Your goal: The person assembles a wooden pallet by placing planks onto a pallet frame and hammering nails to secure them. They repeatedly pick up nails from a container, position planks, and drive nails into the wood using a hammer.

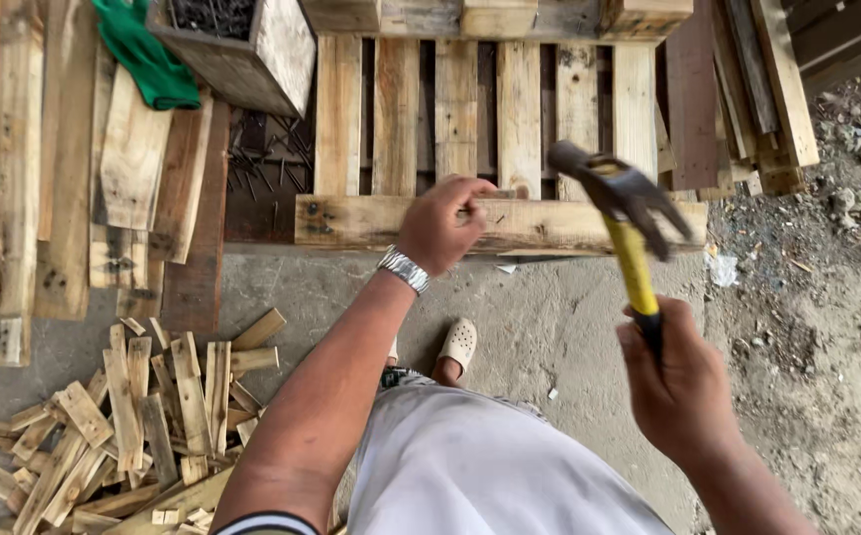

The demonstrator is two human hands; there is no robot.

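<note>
Your hammer (627, 223) hangs raised above the near edge of the wooden pallet (401, 220), its dark claw head tipped up and blurred. It looks head-heavy and stiff, and the yellow handle looks smooth, so the low grip near the handle's end, where you have it, suits the swing. Your right hand (673, 381) is wrapped tight around that handle, fingers clamped shut on it. Your left hand (442, 223) sits on the pallet's front board, fingers pinched together at the board's top edge; whatever small thing they pinch is too tiny to make out. A metal watch (403, 269) rides that wrist. Out from there: loose nails (270, 170) lie scattered left of the pallet below a wooden box (252, 45), a green cloth (143, 54) beside it, and a heap of wood offcuts (123, 416) on the concrete floor (549, 317).
</note>
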